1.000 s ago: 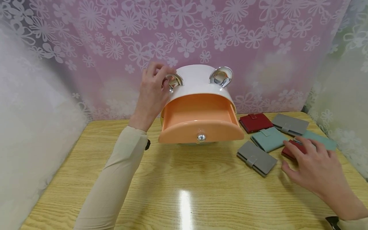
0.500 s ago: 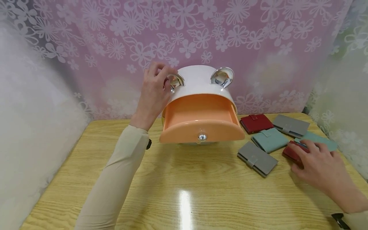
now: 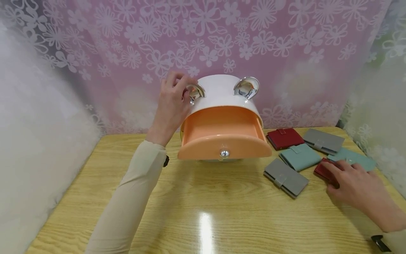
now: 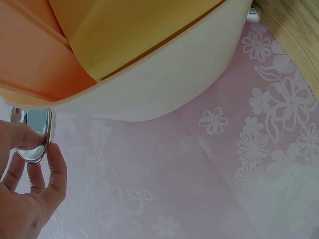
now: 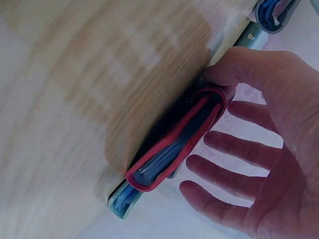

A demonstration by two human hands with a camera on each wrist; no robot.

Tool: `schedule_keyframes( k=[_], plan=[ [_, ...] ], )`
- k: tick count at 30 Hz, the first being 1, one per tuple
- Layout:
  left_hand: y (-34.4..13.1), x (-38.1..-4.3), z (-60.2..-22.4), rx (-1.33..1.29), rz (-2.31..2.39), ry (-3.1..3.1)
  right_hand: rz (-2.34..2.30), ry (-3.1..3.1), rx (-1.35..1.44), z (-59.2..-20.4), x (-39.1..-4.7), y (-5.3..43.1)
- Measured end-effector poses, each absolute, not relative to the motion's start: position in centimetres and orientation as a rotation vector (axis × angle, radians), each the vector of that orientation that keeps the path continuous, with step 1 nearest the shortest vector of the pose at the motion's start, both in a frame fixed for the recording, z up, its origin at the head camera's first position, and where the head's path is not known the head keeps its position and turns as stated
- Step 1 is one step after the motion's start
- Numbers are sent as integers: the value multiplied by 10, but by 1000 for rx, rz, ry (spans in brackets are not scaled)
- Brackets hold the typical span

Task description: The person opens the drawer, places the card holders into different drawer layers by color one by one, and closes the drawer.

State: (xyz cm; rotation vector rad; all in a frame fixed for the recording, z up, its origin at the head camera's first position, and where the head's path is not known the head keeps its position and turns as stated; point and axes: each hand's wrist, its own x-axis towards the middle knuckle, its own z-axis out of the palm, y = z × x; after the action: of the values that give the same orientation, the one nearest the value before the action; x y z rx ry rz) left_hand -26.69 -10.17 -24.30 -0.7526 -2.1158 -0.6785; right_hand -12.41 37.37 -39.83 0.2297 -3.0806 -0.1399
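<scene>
Head view: your left hand [image 3: 172, 100] grips silver ear [image 3: 198, 91] on white box [image 3: 220, 88]; right hand [image 3: 361, 185] pinches small red wallet [image 3: 323, 172] right of box. Hasty lift could snag teal wallet [image 3: 352, 158] farther right.

Long cream sleeves [image 3: 125, 197], plain, lightly creased; small black piece [image 3: 166, 161] showing at each of 2 cuffs [image 3: 152, 148].

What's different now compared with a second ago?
The right hand has shifted slightly rightward and closed in on the small red wallet, which it now grips. The left hand stays on the chrome ear; the orange drawer remains open.
</scene>
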Motion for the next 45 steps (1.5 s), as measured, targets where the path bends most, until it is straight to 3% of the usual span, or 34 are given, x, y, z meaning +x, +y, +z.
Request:
schedule_keyframes(
  k=[35,45],
  plan=[
    [-102,-267,-244,-735,-689,-2113,-106,-3107,275,-404,-126,372],
    [-102,-267,-244,-751,-677,-2095,-112,-2922,420,-401,-118,366]
  ],
)
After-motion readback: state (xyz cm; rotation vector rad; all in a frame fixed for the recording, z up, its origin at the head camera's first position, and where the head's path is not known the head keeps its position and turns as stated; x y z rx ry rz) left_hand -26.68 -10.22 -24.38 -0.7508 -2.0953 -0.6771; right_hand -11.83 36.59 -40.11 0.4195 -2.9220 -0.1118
